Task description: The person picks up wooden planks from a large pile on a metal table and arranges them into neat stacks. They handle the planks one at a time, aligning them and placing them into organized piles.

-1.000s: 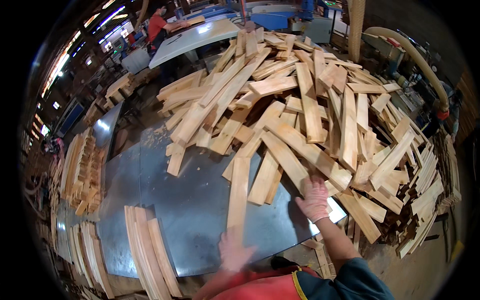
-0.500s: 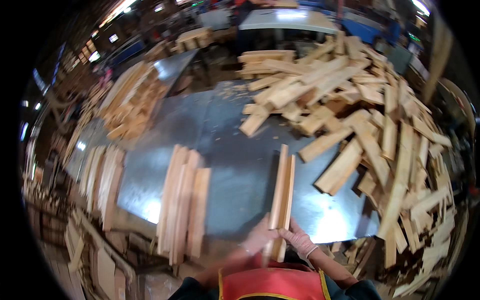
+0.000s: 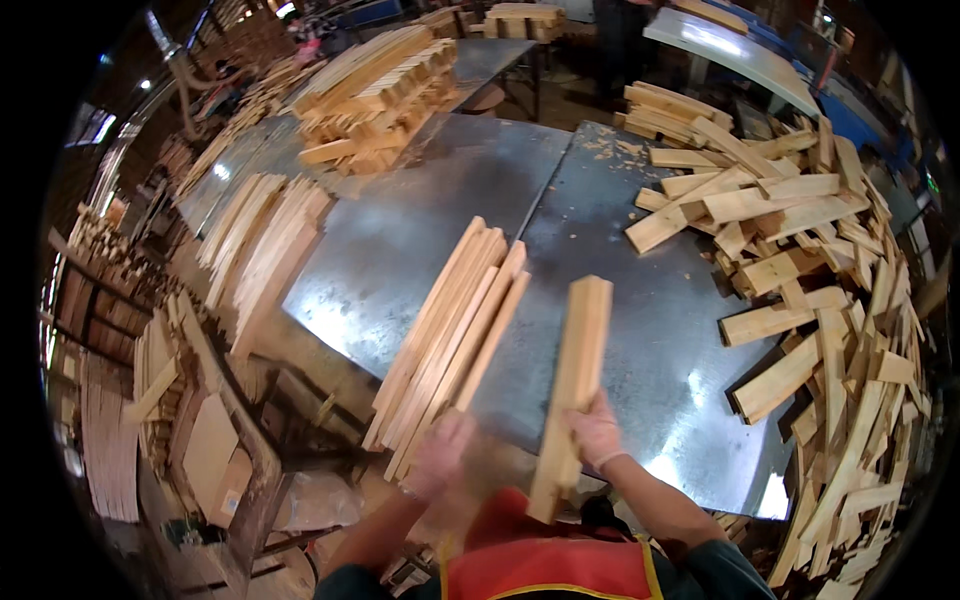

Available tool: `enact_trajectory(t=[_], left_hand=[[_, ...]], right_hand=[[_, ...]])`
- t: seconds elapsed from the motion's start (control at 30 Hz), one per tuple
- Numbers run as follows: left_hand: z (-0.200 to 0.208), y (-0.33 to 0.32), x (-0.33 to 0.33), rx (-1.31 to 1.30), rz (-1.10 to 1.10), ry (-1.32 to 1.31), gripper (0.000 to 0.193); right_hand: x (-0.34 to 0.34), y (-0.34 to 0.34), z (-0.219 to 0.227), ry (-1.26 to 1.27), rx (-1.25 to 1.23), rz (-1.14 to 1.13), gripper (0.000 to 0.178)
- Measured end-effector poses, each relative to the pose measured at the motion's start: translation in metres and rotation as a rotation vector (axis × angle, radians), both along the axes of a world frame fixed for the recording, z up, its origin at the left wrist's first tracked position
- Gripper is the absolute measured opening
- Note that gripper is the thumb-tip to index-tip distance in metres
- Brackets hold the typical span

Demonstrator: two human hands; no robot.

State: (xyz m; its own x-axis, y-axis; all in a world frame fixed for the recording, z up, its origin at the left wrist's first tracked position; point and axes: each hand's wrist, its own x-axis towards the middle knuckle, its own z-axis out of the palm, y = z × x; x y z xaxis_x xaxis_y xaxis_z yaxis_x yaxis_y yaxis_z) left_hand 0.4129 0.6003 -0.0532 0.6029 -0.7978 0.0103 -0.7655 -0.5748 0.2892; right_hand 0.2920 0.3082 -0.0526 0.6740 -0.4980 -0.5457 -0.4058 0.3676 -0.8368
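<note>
My right hand [image 3: 597, 430], in a pale glove, grips a light wooden board [image 3: 578, 365] by its right side. The board slants up from my lap over the table's front edge, and its far end points away from me. My left hand [image 3: 440, 455], also gloved, is smeared by motion. It is at the near end of a row of wooden strips [image 3: 445, 340], closest to the rightmost strip; whether it touches that strip I cannot tell. The strips stand side by side on the metal table, their near ends jutting past its edge.
A large jumbled heap of wood pieces [image 3: 790, 220] covers the table's right side. Another group of strips [image 3: 268, 250] lies at the left edge, with a stacked pile [image 3: 380, 95] behind it. A wooden frame [image 3: 225, 370] stands at the lower left. The metal tabletop [image 3: 650, 340] shows bright reflections.
My view has swung left. My hands were together around two wooden pieces; now they are apart, with one board in the right hand and the left hand over by the row of strips.
</note>
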Motion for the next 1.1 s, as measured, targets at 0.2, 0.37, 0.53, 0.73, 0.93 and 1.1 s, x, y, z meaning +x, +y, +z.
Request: enact_trajectory(t=[0.2, 0.37, 0.53, 0.73, 0.93, 1.1], left_hand=[[0.039, -0.039, -0.003, 0.062, 0.271, 0.084, 0.089], [0.029, -0.043, 0.009, 0.323, 0.003, -0.377, 0.063], [0.052, -0.074, -0.007, 0.502, 0.100, -0.314, 0.075], [0.079, -0.165, -0.046, 0.248, -0.263, -0.374, 0.085], [0.021, -0.288, -0.131, 0.147, -0.479, 0.036, 0.097], [0.013, -0.352, -0.206, 0.216, -0.610, 0.299, 0.099]], right_hand=[[0.100, 0.041, -0.032, -0.056, -0.321, 0.457, 0.074], [0.054, -0.012, -0.037, -0.286, -0.193, 0.269, 0.073], [-0.148, -0.151, 0.032, -0.014, -1.043, -0.269, 0.070], [-0.422, -0.300, 0.089, 1.223, -1.434, -0.685, 0.096], [-0.425, -0.297, 0.067, 1.104, -0.837, -0.635, 0.093], [-0.368, -0.228, 0.029, 0.813, -0.770, -0.353, 0.082]])
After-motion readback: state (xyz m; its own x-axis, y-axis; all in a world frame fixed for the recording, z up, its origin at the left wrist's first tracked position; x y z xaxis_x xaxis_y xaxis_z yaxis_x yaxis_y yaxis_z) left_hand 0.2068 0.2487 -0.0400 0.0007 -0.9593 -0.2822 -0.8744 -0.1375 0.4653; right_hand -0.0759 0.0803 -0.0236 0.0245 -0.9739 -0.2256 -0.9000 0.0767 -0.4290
